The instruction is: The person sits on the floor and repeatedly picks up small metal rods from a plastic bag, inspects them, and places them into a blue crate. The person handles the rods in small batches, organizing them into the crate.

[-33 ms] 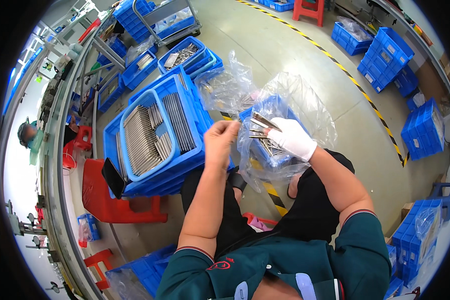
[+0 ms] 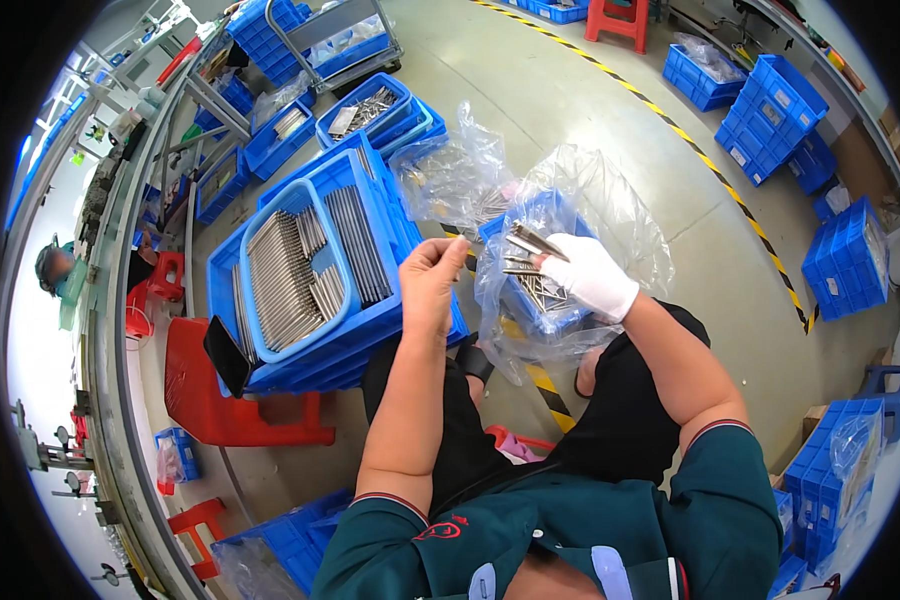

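Note:
My right hand [image 2: 592, 278], in a white glove with bare fingertips, is closed round several slim silver metal rods [image 2: 532, 240]. It is above a blue crate [image 2: 570, 218] lined with a clear plastic bag [image 2: 625, 200]; loose metal rods [image 2: 542, 293] lie inside. My left hand [image 2: 432, 275] is bare, its thumb and forefinger pinched together just left of that crate. Whatever those fingers may hold is too small to make out. At left, a light blue tray [image 2: 348, 262] of rods in neat rows [image 2: 280, 265] rests on a larger blue crate [image 2: 395, 312].
Behind the tray stands a blue bin [image 2: 406, 98] of loose metal parts. A crumpled clear bag [image 2: 440, 180] lies beside the lined crate. A red stool [image 2: 205, 390] is at left, a metal workbench frame [image 2: 120, 330] beyond it. Blue crates [image 2: 850, 255] line the right side.
My left hand has shifted slightly left, away from the rods. My right hand has turned a little and moved slightly right, still holding the rods.

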Demonstrator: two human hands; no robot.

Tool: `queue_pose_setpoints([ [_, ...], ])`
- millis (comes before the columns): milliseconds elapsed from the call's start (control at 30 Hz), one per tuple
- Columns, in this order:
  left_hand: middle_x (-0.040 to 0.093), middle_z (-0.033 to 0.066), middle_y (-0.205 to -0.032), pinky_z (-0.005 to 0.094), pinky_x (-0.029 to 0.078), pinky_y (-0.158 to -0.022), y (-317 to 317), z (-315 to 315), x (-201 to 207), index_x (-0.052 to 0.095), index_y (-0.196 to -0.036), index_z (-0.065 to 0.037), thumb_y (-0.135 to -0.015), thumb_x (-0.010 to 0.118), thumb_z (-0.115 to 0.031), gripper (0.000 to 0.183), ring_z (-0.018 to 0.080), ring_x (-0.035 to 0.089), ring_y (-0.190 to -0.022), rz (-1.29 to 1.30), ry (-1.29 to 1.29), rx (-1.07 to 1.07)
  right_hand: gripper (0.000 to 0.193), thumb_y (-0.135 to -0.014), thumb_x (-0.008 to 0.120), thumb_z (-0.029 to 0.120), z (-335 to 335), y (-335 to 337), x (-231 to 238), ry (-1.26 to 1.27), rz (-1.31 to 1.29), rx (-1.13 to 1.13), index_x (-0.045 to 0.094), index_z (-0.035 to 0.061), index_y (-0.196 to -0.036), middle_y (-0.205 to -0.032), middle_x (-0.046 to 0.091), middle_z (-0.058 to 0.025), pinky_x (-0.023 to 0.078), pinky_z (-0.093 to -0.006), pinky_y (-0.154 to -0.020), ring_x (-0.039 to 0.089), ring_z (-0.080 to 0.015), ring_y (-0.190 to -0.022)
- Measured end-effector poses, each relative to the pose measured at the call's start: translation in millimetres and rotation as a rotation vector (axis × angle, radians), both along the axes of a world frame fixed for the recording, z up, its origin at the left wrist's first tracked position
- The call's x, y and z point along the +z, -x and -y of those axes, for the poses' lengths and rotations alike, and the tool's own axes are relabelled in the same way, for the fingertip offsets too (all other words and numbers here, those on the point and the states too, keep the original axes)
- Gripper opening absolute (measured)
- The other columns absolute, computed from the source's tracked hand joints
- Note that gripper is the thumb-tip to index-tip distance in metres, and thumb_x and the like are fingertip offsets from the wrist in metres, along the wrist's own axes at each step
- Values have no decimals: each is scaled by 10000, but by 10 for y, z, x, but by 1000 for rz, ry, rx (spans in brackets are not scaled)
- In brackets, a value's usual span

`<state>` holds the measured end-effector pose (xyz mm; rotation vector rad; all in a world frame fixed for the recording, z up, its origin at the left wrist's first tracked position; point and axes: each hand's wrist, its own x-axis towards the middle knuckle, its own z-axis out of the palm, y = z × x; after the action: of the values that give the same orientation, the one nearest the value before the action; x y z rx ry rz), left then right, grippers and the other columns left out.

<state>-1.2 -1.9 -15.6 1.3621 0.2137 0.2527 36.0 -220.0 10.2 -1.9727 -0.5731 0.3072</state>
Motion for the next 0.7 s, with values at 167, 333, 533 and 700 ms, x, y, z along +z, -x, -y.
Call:
queue_pose_setpoints([
  [167, 582, 11, -701, 212, 383, -578, 62, 141, 65, 660, -882, 4, -855, 658, -167, 173, 73, 476, -607, -106, 178, -181, 284, -879, 583, 305, -11, 42, 102, -142, -480, 72, 590, 23, -852, -654, 477, 4, 357, -253, -523, 419, -76, -585],
  [333, 575, 17, -694, 218, 392, -586, 47, 130, 31, 655, -882, 7, -859, 655, -169, 178, 82, 483, -607, -115, 280, -295, 263, -876, 593, 296, -32, 77, 84, -269, -601, 119, 588, 36, -842, -665, 469, 26, 332, -222, -512, 389, -58, -573],
  [533, 593, 28, -714, 223, 408, -606, 54, 73, 23, 648, -891, 15, -828, 687, -158, 189, 89, 509, -633, -103, 185, -342, 238, -867, 599, 271, -15, 68, 88, -240, -600, 146, 588, 33, -860, -671, 473, 32, 324, -219, -510, 385, -53, -579],
  [700, 605, 34, -720, 229, 419, -617, 67, 83, 47, 646, -885, 20, -807, 707, -153, 199, 94, 523, -647, -108, 199, -369, 213, -867, 595, 242, 22, 65, 102, -328, -727, 181, 591, 30, -847, -676, 479, 34, 318, -219, -506, 390, -52, -583],
])
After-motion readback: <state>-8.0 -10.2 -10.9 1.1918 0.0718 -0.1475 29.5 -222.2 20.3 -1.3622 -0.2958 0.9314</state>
